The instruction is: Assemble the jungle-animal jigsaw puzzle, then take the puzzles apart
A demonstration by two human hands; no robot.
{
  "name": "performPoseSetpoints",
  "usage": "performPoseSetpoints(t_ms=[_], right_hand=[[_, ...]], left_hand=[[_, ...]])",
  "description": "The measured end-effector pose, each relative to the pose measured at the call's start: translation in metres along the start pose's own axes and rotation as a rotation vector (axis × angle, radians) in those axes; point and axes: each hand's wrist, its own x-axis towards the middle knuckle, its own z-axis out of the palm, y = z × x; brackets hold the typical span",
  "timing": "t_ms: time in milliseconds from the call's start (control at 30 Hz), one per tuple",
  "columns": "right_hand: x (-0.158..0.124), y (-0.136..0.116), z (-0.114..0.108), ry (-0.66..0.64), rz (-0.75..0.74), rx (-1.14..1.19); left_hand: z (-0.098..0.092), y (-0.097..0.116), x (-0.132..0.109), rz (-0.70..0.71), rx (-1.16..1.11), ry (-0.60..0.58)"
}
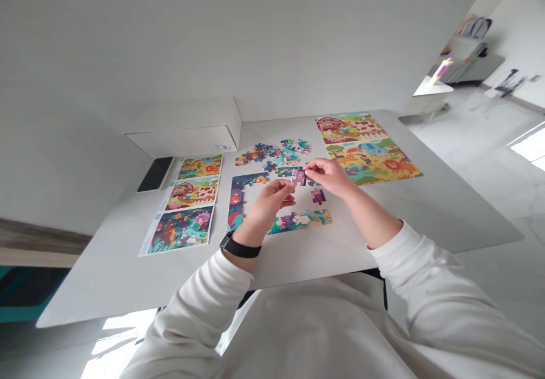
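One small purple cardboard puzzle piece (298,177) pinched between left hand (272,197) and right hand (327,175) (fingertips only); a slip could drop it onto half-built colourful jigsaw border (298,220), dislodging joints

The left hand (272,197) and right hand (327,176) are pinching one purple piece (298,177) between them, just above the unfinished puzzle (298,220). Loose pieces (272,155) are lying just beyond that puzzle, a finished puzzle (366,149) is sitting to its right, and picture sheets (187,206) are lying to its left.
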Motion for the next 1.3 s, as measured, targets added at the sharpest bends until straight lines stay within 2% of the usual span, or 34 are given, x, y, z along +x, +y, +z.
performPoseSetpoints(t_ms=[333,467,700,1000,1067,1133,1233,1300], right_hand=[[-0.005,-0.005,0.003,-0.044,-0.102,-0.058],[-0.008,-0.007,0.001,-0.114,-0.214,-0.175],[-0.007,-0.012,-0.011,-0.130,-0.460,-0.350],[-0.010,-0.017,-0.019,-0.200,-0.454,-0.412],[-0.010,-0.014,-0.025,-0.197,-0.448,-0.423],[-0.011,-0.010,-0.034,-0.191,-0.439,-0.434],[-0.012,0.000,-0.049,-0.177,-0.419,-0.445],[-0.013,0.008,-0.058,-0.171,-0.393,-0.469]], left_hand=[[0.009,-0.002,-0.006,-0.013,0.008,0.077],[0.011,-0.004,-0.006,-0.013,-0.019,0.103],[0.016,-0.009,-0.005,-0.018,-0.049,0.088],[0.019,-0.011,-0.005,-0.025,-0.010,0.038],[0.019,-0.012,-0.004,-0.019,0.064,0.016],[0.019,-0.011,-0.004,0.035,0.232,0.007],[0.021,-0.013,-0.006,0.251,0.650,0.032],[0.025,-0.017,-0.006,0.418,0.935,0.006]])
